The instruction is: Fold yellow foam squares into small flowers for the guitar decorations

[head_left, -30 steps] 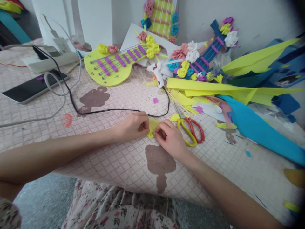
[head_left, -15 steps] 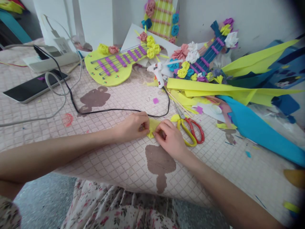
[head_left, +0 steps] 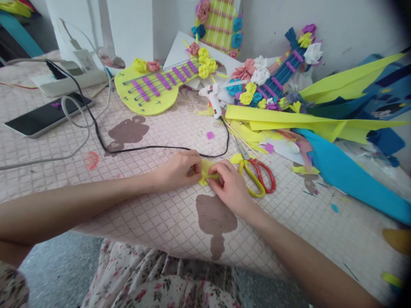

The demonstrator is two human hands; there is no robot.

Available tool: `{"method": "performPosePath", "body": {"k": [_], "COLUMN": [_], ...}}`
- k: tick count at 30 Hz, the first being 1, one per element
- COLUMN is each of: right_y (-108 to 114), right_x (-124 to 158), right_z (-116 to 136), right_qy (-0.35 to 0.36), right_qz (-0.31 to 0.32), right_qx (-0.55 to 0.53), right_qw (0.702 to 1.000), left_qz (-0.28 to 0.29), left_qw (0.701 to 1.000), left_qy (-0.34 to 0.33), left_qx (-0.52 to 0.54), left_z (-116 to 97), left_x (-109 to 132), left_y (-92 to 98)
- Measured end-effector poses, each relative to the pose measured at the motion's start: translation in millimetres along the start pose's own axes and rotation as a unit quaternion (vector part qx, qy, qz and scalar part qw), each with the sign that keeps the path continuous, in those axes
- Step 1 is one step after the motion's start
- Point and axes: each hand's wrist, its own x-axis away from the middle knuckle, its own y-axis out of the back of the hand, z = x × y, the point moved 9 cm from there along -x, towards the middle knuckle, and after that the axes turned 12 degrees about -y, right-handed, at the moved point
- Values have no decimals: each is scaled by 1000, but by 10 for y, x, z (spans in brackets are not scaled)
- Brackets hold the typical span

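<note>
A small piece of yellow paper (head_left: 205, 169) is pinched between my two hands, low over the patterned cloth. My left hand (head_left: 183, 170) grips its left side with fingers bent inward. On the right side, thumb and fingertips of my right hand (head_left: 230, 185) close on the paper's edge. Scissors with one yellow and one red handle (head_left: 263, 174) lie just right of my right hand. Behind the hands rests a white glue gun (head_left: 214, 100), its black cord (head_left: 150, 147) curving across the cloth.
A yellow guitar-shaped cutout (head_left: 150, 102) lies at the back. Blue guitar decoration (head_left: 282, 75) and long yellow paper sheets (head_left: 289, 117) stand at the right, with a blue sheet (head_left: 349, 171). At the left are a phone (head_left: 48, 114) and a power strip (head_left: 73, 81).
My right fingertips have shifted slightly at the paper, and more of a yellow fold shows between the hands. My left hand is almost unmoved.
</note>
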Motion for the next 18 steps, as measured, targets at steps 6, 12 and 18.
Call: {"method": "performPosePath", "body": {"k": [6, 12, 18], "right_y": [-7, -19, -33], "right_x": [11, 13, 14], "right_z": [52, 36, 23], "right_qy": [6, 3, 4], "right_qz": [19, 21, 20], "right_qx": [-3, 3, 12], "right_qw": [1000, 1000, 1000], "left_qz": [-13, 2, 22], "left_qw": [1000, 1000, 999], "left_qy": [3, -16, -24], "left_qx": [1, 20, 10], "left_z": [-10, -40, -29], "left_x": [3, 4, 32], "left_y": [16, -4, -16]}}
